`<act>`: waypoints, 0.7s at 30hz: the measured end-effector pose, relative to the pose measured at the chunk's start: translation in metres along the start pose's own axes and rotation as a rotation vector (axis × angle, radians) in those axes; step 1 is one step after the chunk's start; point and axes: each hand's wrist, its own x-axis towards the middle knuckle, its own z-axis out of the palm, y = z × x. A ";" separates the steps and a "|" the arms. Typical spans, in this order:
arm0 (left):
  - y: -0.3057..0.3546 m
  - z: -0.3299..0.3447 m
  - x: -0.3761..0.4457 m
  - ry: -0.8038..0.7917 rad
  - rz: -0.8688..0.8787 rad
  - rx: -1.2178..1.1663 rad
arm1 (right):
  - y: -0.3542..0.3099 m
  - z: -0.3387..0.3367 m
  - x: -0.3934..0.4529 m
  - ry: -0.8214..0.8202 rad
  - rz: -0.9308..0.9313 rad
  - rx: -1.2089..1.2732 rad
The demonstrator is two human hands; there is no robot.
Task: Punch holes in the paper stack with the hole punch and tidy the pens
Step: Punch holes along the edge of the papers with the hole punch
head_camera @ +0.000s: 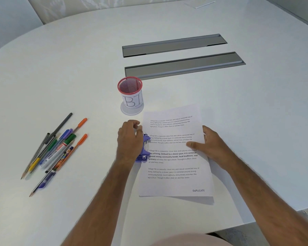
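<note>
On the paper stack (174, 157) left edge your left hand (129, 139) grips the hole punch (144, 150); right hand (210, 144) rests flat, fingers relaxed; pens (53, 150) lie well left.

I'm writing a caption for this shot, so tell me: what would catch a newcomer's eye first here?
First, the two hands in the middle: the left hand presses on a purple hole punch at the left edge of the printed paper stack, while the right hand steadies the sheets. Next, the loose heap of pens and pencils far left on the white table. Then the red mesh cup standing just beyond the paper.
</note>
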 end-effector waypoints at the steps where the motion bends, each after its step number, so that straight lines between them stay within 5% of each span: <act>1: 0.000 0.001 0.000 0.010 0.010 0.023 | 0.000 0.000 0.000 0.000 0.000 -0.002; 21: -0.006 -0.002 0.000 0.029 0.205 0.473 | -0.003 -0.002 0.001 -0.025 0.037 0.004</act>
